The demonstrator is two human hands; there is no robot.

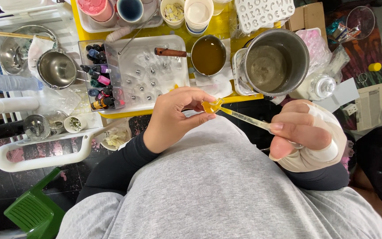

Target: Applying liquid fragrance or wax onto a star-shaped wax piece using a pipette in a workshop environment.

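Glistening amber piece (209,106) between fingers (200,102)

Head view, steeply down, close

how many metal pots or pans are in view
4: a large steel pot at right, a small saucepan of amber liquid beside it, and a steel pan with a bowl-like pan behind it at left. Others may be hidden.
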